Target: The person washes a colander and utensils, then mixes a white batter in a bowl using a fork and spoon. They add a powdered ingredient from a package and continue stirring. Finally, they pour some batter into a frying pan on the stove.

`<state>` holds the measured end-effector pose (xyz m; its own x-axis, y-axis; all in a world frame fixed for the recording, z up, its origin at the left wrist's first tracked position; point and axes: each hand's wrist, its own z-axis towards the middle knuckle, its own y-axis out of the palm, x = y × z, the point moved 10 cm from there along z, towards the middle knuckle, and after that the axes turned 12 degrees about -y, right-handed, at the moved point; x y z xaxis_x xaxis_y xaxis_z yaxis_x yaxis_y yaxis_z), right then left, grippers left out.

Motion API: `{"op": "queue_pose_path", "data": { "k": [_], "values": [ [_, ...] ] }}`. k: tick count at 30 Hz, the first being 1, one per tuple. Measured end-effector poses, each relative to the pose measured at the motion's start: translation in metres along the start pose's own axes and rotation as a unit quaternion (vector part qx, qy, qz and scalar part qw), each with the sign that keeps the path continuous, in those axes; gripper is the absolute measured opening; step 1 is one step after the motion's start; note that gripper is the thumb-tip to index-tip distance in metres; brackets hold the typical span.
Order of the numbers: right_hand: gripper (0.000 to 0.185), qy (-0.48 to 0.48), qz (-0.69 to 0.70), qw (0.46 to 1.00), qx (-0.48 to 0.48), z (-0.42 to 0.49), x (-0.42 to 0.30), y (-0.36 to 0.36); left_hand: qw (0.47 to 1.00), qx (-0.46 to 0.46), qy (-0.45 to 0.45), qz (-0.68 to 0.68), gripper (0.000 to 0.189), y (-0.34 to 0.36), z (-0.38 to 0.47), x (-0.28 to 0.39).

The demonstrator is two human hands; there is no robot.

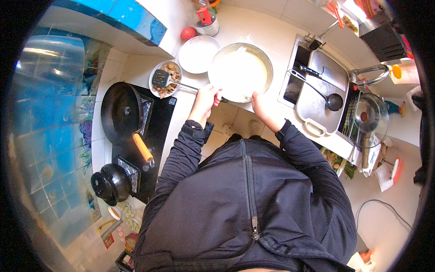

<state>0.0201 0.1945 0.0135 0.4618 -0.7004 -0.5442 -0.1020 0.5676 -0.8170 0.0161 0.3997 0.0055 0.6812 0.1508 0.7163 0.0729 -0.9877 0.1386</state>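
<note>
My left hand (204,102) is closed around the handle of a slotted spatula (183,86). The spatula's dark head lies over a white bowl (150,81) of cooked, brownish pieces (166,91), possibly meat. At the near right rim of a wide metal basin (271,73), my right hand (261,106) has its fingers bunched on the edge. Pale, creamy matter (239,73) fills the basin, washed out by glare. Touching or close to the basin's left side is a white plate (198,54).
Left, a black wok (119,114) and a lidded black pot (114,183) sit on the gas hob (159,125). At right, a metal tray (323,88) bearing a ladle (333,102) and a knife (309,70) covers part of the sink. A red round fruit (189,33) is behind the plate.
</note>
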Motion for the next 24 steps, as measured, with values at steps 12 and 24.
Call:
{"op": "queue_pose_path", "data": {
  "k": [12, 24],
  "values": [
    [0.025, 0.400, 0.341, 0.850, -0.028, -0.044, 0.065, 0.048, 0.998, 0.030, -0.006, 0.061, 0.018, 0.017, 0.017, -0.010],
    [0.056, 0.339, 0.252, 0.903, 0.080, -0.082, 0.068, -0.050, 0.988, 0.083, 0.018, 0.125, 0.018, 0.002, 0.016, -0.027]
  ]
}}
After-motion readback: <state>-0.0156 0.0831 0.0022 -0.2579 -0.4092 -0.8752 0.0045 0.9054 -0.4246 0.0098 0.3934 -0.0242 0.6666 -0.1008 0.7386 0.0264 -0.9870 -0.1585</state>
